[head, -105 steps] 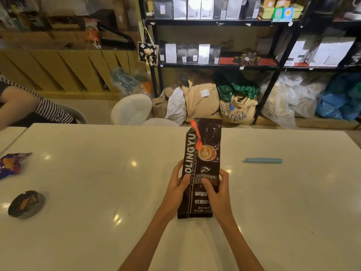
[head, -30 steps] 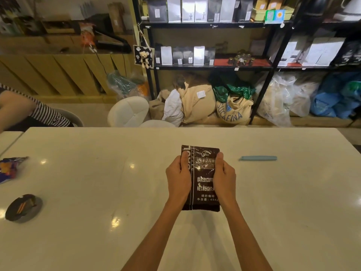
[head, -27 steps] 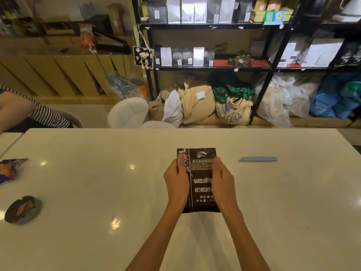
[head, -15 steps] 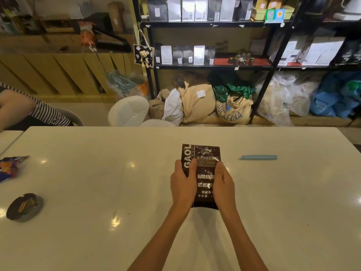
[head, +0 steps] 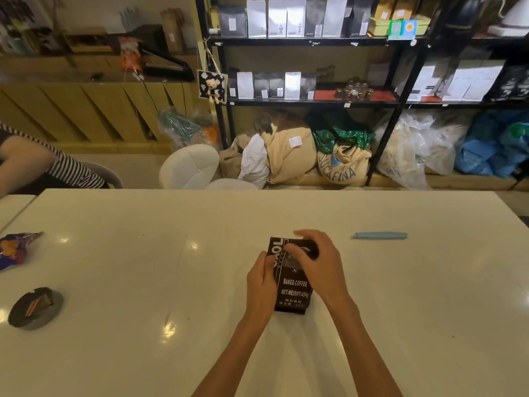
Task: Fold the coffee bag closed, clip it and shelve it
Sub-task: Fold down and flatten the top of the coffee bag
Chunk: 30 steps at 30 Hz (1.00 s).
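The dark brown coffee bag lies flat on the white table, its top part folded down over itself. My left hand grips the bag's left edge. My right hand lies over the folded top, fingers curled across it and pressing it down. A light blue bag clip rests on the table to the right of the bag, a short way from my right hand. The black shelf rack holding rows of coffee bags stands beyond the table's far edge.
A dark ashtray and a colourful snack wrapper sit at the table's left. A person in a striped sleeve sits at far left. White chairs and coffee sacks stand between table and shelves.
The bag was long and unfolded; its top has been folded down in stages. Since half a second ago my right hand moved from the bag's right edge up onto the fold.
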Each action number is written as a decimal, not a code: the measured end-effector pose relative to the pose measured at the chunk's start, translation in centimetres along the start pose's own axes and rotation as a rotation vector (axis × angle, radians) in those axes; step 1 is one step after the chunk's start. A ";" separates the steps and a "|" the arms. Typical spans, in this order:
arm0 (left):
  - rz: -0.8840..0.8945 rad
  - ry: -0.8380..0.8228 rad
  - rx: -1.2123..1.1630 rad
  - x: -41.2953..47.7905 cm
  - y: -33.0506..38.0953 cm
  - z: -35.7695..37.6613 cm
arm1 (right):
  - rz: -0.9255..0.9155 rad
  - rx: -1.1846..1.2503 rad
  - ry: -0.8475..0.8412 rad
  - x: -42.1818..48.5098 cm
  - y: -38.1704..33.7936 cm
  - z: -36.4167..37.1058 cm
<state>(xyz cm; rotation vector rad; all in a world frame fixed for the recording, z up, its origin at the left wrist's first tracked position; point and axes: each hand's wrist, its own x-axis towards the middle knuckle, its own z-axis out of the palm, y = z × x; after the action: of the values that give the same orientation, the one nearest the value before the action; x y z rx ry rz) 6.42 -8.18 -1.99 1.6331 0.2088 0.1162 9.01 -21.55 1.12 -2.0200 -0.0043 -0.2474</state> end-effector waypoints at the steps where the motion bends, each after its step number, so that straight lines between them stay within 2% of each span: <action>1: -0.007 -0.048 -0.029 -0.1 -0.1 -0.4 | -0.056 -0.069 -0.032 0.5 -0.3 0.3; 4: 0.117 -0.134 -0.039 0.4 0.5 -2.2 | -0.150 -0.156 -0.036 1.1 -0.5 0.6; 8: 0.216 -0.087 0.072 2.3 3.0 -2.2 | -0.248 -0.120 -0.109 1.3 -0.7 0.4; 12: 0.169 -0.063 0.053 3.3 3.3 -1.5 | -0.039 0.105 -0.096 2.1 -0.1 -1.1; 18: 0.221 -0.083 0.092 3.9 2.9 0.2 | 0.030 0.146 -0.069 2.3 2.3 -4.6; 22: 0.273 -0.133 0.155 4.0 2.6 1.3 | 0.082 0.103 -0.174 3.7 4.5 -7.1; 24: 0.289 -0.111 0.178 4.1 2.7 1.7 | 0.069 0.035 -0.138 5.7 6.5 -8.5; 26: 0.293 -0.077 0.188 4.4 2.3 1.7 | 0.053 -0.191 -0.037 8.3 9.3 -10.6; 28: 0.287 -0.052 0.193 4.5 1.7 1.2 | 0.059 -0.528 -0.084 10.3 12.3 -13.0; 30: 0.270 -0.054 0.180 4.5 1.0 0.7 | 0.083 -0.742 -0.172 11.1 15.0 -14.1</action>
<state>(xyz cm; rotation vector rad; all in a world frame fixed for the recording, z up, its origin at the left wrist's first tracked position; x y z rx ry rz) 10.97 -7.99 -1.24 1.8357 -0.0458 0.2653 19.08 -41.94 -4.22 -2.7666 0.0734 -0.0129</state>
